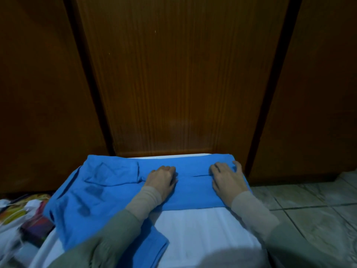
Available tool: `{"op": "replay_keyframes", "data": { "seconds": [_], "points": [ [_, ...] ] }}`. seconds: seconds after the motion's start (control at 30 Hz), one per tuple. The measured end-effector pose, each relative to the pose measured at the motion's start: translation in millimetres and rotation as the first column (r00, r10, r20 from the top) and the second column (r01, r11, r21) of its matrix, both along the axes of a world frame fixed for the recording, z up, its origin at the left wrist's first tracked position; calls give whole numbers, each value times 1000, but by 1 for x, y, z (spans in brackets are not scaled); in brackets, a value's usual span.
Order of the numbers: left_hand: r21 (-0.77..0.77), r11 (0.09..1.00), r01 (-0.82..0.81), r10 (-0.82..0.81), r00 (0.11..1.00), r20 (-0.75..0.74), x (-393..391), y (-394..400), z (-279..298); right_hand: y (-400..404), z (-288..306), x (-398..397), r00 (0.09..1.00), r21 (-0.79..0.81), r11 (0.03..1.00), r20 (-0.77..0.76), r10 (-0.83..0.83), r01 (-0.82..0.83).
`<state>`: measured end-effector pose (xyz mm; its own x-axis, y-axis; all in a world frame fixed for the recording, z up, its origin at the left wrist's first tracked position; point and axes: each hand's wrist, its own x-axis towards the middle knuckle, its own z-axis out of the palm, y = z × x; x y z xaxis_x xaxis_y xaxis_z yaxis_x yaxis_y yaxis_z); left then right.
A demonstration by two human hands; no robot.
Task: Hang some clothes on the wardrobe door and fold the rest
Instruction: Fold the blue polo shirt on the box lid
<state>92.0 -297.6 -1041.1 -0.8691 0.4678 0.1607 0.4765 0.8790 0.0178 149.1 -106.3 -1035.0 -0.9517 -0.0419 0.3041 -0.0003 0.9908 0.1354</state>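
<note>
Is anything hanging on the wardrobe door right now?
No, the brown wardrobe door is bare, and the blue garment lies flat on the white surface under both hands.

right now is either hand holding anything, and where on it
Neither clearly grips anything. The left hand and right hand both rest on the folded band of the blue garment, right one at its right end.

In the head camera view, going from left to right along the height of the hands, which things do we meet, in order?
Pile of colourful items → loose part of the blue garment → left hand → right hand → tiled floor.
</note>
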Motion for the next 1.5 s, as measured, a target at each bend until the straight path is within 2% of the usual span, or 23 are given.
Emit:
{"op": "replay_keyframes", "data": {
  "seconds": [0.07,0.13,0.23,0.5,0.6,0.73,0.83,0.93,1.03,1.1,1.13,1.23,1.33,1.5],
  "points": [
    [76,997,-18,15,999,48,-2,1,0,-3,-5,-1,991,-77,997,126,38,-28],
    [93,995,-34,28,997,67,-5,1,1,-1,-7,-2,977,-110,993,211,-7,31],
    [62,997,-47,41,995,91,-7,3,-1,1,-5,-4,977,-79,995,207,-51,68],
    [115,991,-61,52,996,77,-9,0,-15,-2,-4,-9,978,-101,992,203,-55,76],
    [124,991,-57,49,997,62,-10,-4,-17,-13,-8,-9,980,-125,992,196,35,-11],
    [112,992,-50,40,995,91,-7,-26,-14,-36,-12,-4,898,-264,956,377,227,-131],
    [105,992,-64,50,989,137,-5,-55,-10,-54,-19,-4,832,-262,947,470,293,-185],
    [253,966,-50,-9,973,230,0,-85,-3,-76,-24,-7,814,-270,936,476,332,-224],
    [333,942,-31,-43,976,213,9,-113,2,-100,-23,-8,798,-279,915,455,394,-292],
    [383,921,-68,-15,977,212,16,-134,6,-115,-22,-8,785,-314,861,367,499,-400],
    [409,910,-72,-15,979,205,19,-147,7,-121,-22,-8,760,-339,803,284,584,-490],
    [423,903,-81,14,987,160,28,-180,10,-135,-21,-6,591,-342,572,56,805,-746],
    [452,889,-72,19,993,121,37,-203,15,-141,-19,-5,511,-311,503,62,857,-806],
    [648,754,-109,-14,983,183,47,-215,21,-153,-18,-2,419,-340,430,107,901,-837]
  ]
}}
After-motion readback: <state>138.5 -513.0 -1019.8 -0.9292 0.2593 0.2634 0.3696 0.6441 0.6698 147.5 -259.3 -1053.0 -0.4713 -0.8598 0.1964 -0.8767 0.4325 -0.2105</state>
